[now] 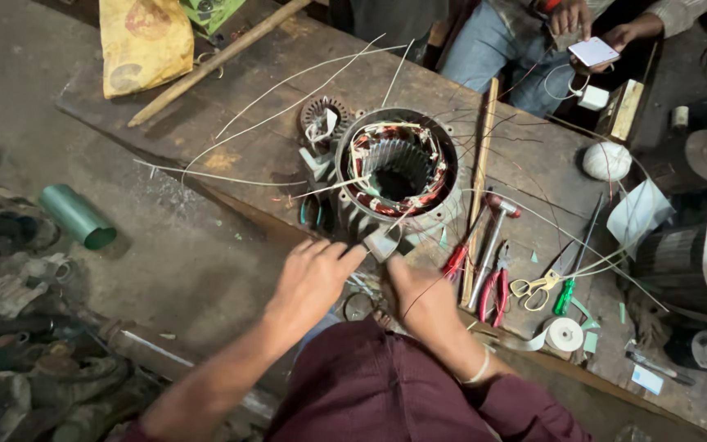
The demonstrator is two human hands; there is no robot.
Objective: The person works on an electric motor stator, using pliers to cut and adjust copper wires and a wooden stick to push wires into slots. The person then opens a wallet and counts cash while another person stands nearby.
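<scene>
- Both hands meet just in front of the motor stator [396, 168]: left hand [311, 282] and right hand [416, 293] pinch a small grey slip [381, 243] between fingertips.
- Risk, as I judge it: thin loose wires [288, 82] trail from the stator; a snag could tug the copper windings or nick a finger.
- Right of the stator: hammer [493, 237], red pliers [494, 293], yellow scissors [536, 288], tape roll [566, 334].
- The wooden surface [239, 139] is scarred; beyond the stator another person holds a phone [593, 51]. Dim, cluttered workshop.

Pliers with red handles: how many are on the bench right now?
2. One pair lies beside the wooden stick, near the right hand; the other lies right of the hammer. More may be hidden.
</scene>
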